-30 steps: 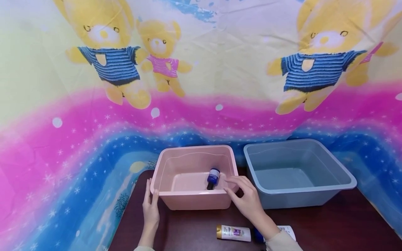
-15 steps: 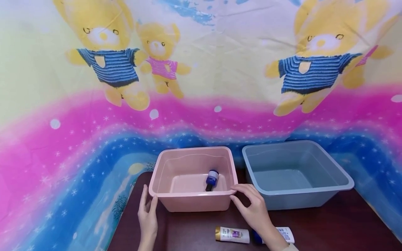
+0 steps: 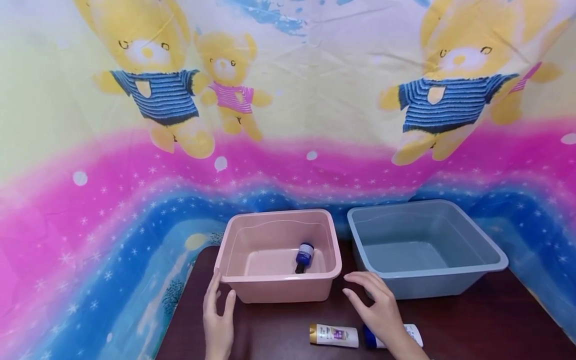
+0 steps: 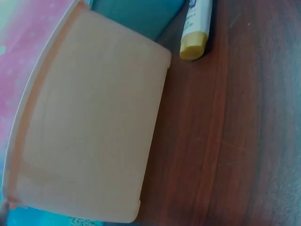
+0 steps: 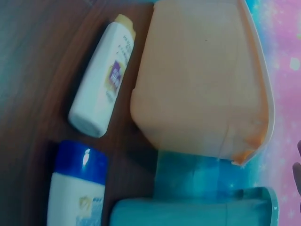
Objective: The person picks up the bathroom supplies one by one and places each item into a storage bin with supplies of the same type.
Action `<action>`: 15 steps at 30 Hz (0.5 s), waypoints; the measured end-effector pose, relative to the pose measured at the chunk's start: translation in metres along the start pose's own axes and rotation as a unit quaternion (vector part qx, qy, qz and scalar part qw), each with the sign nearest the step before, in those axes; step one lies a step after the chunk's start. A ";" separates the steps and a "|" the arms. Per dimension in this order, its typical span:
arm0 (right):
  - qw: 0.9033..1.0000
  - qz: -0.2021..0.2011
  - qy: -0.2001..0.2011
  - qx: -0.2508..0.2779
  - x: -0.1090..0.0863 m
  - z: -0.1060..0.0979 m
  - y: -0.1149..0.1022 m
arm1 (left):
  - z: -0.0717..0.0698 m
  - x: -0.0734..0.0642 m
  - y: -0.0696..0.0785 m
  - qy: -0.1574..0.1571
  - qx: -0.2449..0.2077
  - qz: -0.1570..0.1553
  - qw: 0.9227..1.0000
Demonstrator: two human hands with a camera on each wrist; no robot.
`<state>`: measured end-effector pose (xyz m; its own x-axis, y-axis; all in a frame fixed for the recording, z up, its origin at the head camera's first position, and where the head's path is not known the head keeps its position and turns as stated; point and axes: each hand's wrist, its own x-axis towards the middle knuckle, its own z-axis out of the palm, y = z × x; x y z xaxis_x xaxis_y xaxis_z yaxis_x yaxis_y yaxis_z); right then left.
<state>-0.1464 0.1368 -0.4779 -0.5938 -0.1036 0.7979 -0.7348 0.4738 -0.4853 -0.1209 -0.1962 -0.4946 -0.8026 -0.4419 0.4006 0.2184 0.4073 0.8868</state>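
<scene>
A pink plastic basin point(image 3: 283, 290) stands on the dark table, and a blue bottle with a black cap point(image 3: 304, 255) lies inside it. By the basin's front left corner is my left hand point(image 3: 219, 317), thumb and fingers spread apart, fingertips at or close to the rim; I cannot tell if they touch. My right hand point(image 3: 375, 305) hovers off the front right corner, thumb and fingers apart with nothing between them. Below it lie a white bottle with a gold cap point(image 3: 334, 335) and a white bottle with a blue cap point(image 5: 77, 183), partly hidden by the right wrist in the head view.
A blue-grey basin point(image 3: 432, 287) stands to the right of the pink one, a narrow gap between them. Behind both hangs a printed cloth point(image 3: 288, 170) with teddy bears. The dark wooden table point(image 3: 265, 330) extends in front.
The right hand has come off the pink basin's rim and moved right, toward me. The left hand has loosened from the left side and shifted lower. The bottles stay where they were.
</scene>
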 end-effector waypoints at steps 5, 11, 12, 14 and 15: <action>1.000 -0.005 -0.003 -0.011 -0.010 -0.009 0.007 | 0.008 -0.010 0.001 0.008 -0.033 0.113 0.993; 0.999 -0.001 0.001 -0.036 -0.024 -0.022 0.016 | 0.024 -0.016 0.004 -0.027 -0.026 0.200 0.979; 0.999 0.002 0.001 -0.040 -0.026 -0.024 0.017 | 0.026 -0.017 0.005 -0.034 -0.020 0.212 0.977; 0.999 0.004 0.003 -0.043 -0.030 -0.029 0.019 | 0.031 -0.018 0.005 -0.047 -0.008 0.223 0.974; 0.999 0.004 0.005 -0.042 -0.033 -0.030 0.021 | 0.033 -0.019 0.006 -0.052 -0.008 0.229 0.972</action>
<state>-0.1322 0.1763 -0.5030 -0.5961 -0.0909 0.7977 -0.6994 0.5466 -0.4604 -0.1230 -0.1588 -0.5046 -0.6713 -0.1335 0.7291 0.5733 0.5299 0.6249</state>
